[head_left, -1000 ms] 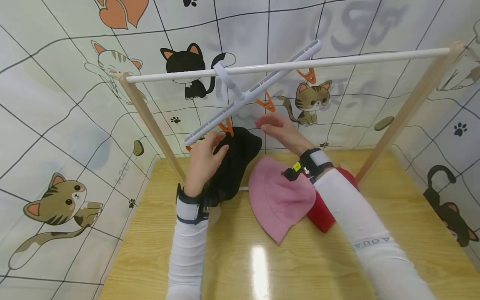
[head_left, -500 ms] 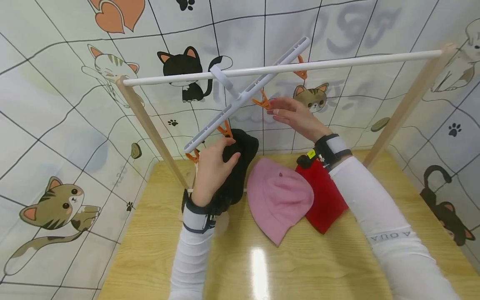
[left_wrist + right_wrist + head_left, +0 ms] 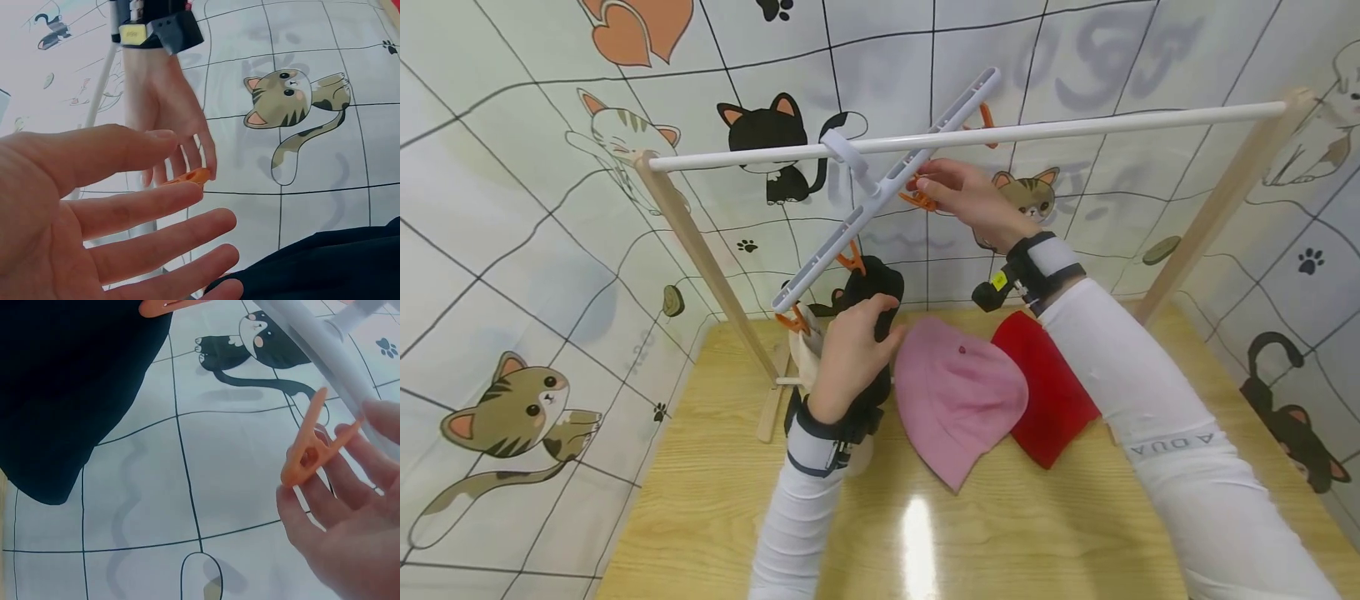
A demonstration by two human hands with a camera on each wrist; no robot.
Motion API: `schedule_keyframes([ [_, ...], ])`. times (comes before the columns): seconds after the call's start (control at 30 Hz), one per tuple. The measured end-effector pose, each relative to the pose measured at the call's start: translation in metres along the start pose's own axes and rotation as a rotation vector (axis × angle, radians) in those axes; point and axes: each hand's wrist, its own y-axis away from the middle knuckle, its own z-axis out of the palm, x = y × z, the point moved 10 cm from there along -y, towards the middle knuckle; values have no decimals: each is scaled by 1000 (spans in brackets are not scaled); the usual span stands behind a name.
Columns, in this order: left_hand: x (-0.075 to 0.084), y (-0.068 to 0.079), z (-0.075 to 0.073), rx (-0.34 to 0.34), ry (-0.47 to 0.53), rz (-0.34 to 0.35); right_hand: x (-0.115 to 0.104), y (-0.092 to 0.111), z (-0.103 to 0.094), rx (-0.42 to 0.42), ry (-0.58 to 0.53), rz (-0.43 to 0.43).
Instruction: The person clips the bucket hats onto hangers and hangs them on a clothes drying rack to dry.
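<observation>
A light grey clip hanger (image 3: pixel 842 238) hangs slanted from a white rod. My right hand (image 3: pixel 970 200) is at one of its orange clips (image 3: pixel 294 472), thumb and forefinger on one leg of the clip, the other fingers behind it. That clip bears nothing. My left hand (image 3: pixel 853 358) is held up with fingers spread and nothing in it, in front of a black hat (image 3: pixel 880 283). Another orange clip (image 3: pixel 852 258) is right at the black hat's top. A cream cloth item (image 3: pixel 805 346), partly behind the left hand, hangs below the clip at the hanger's near end.
A pink bucket hat (image 3: pixel 958 375) lies on the wooden table (image 3: pixel 985 533), overlapping a red cloth item (image 3: pixel 1052 400). The white rod (image 3: pixel 1075 127) spans two wooden posts (image 3: pixel 696 250). A cat-print wall (image 3: pixel 640 233) stands close behind.
My right hand has risen from below the hanger onto the orange clip. The hanger's far end has swung left. My left hand has shifted down and right, leaving more of the cream item visible.
</observation>
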Motion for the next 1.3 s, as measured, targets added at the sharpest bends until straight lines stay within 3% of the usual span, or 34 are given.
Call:
schedule_keyframes([
  [0.23, -2, 2, 5, -6, -13, -8, 1, -1, -1, 71, -20, 10],
  [0.57, 0, 4, 7, 0, -10, -17, 7, 5, 6, 1, -80, -35],
  [0.77, -4, 8, 16, -23, -10, -63, 13, 10, 16, -39, -216, -25],
  [0.97, -4, 10, 32, -78, 10, -78, 17, 15, 21, -78, -356, -19],
  [1.3, 0, 18, 70, -203, 53, -107, 18, 24, 31, -189, -478, -63],
])
